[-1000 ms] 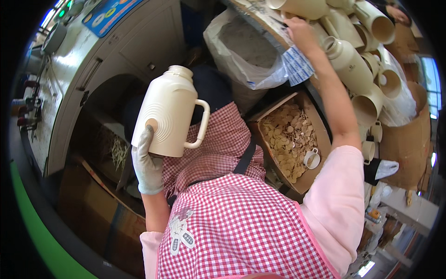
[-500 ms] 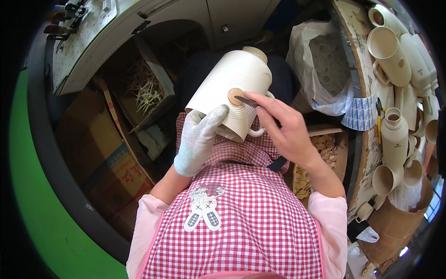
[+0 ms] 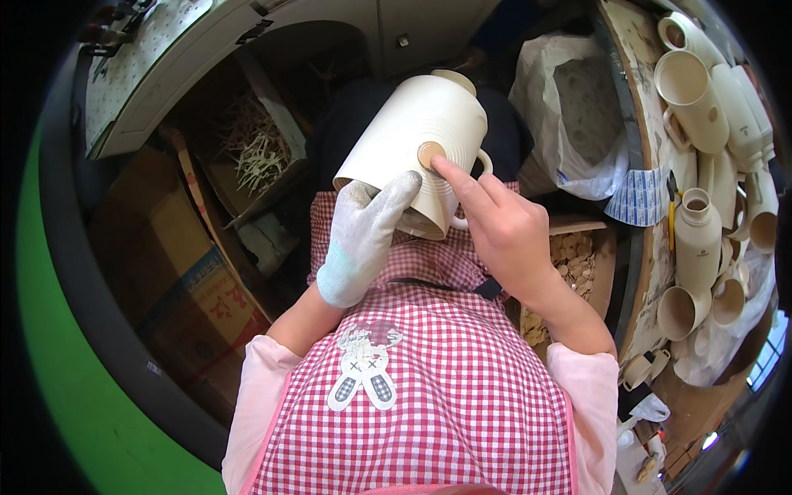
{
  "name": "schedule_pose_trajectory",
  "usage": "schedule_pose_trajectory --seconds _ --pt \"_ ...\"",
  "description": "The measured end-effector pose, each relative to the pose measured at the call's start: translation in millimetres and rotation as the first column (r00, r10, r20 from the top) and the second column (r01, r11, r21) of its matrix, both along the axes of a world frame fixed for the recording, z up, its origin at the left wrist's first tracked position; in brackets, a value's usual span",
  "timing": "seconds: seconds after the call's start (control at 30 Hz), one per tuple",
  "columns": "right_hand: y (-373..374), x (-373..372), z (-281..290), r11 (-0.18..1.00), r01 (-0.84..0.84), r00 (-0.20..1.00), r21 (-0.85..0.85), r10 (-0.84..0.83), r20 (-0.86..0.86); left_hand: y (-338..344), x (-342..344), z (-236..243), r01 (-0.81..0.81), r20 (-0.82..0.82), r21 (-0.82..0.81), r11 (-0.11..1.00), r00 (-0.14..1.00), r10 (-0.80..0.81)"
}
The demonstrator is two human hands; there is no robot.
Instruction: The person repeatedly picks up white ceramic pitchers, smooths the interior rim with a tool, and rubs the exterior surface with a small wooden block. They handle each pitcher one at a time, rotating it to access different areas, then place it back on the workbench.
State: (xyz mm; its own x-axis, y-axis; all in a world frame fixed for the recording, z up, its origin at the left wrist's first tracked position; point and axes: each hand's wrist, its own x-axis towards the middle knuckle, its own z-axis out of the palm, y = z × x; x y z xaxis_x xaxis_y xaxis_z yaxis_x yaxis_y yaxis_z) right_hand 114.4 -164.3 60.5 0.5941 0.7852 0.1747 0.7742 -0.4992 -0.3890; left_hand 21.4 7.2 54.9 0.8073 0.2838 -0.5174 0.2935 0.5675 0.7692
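1. Jug (image 3: 404, 124), cream, lies tilted above the lap, its neck pointing away from the body and its base end toward the left hand (image 3: 360, 235).
2. The left hand, in a pale glove, has its grip closed on the jug at the base rim, thumb pressed along the outer wall; how far the fingers reach around cannot be made out.
3. The right hand (image 3: 507, 235) is bare, its index fingertip touching the edge of the tan disc (image 3: 429, 153) on the jug's ringed side. The other fingers curl under; whether this grip encloses anything cannot be told.
4. Red characters and a blue panel mark the carton (image 3: 219, 297) at left.
5. A blue-and-white sheet (image 3: 637, 198) hangs by the edge of the surface (image 3: 639, 82), its printed rows too small to read.
6. A flask (image 3: 699, 239) at right bears a small dark mark, illegible here.
7. The right hand hides part of the handle (image 3: 485, 162); the right forearm covers some of the box (image 3: 606, 268) of chips (image 3: 569, 256).
8. Dark tools (image 3: 111, 33) at upper left blur into the black rim.
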Motion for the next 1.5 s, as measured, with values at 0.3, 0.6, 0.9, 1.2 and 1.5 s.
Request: schedule_pose_trajectory --seconds 0.3,0.6,0.9,1.2,1.5 --pt "-1.5 -6.7 -1.5 0.99 0.073 0.968 -0.117 -0.042 0.249 -25.0 11.5 -2.5 -0.007 0.072 0.344 0.939 0.997 -0.019" --pt "-27.3 31.0 1.8 0.632 0.517 0.809 0.577 -0.14 -0.571 12.7 -19.1 3.7 -0.022 0.193 0.028 0.999 0.981 0.016" --pt "-35.6 65.5 -7.9 0.607 0.702 0.404 0.371 0.089 -0.91 21.7 -39.8 -7.2 0.025 0.153 0.106 0.994 0.987 -0.041" --pt "-64.4 142.2 -17.8 0.736 0.544 0.838 0.403 -0.45 -0.31 32.8 3.5 -10.8 -0.054 0.213 0.212 0.976 0.977 0.008" --pt "-190.6 235.0 -46.9 0.83 0.543 0.568 0.126 -0.474 0.673 47.9 -11.3 -10.6 -0.165 0.258 0.123 0.979 0.958 0.129"
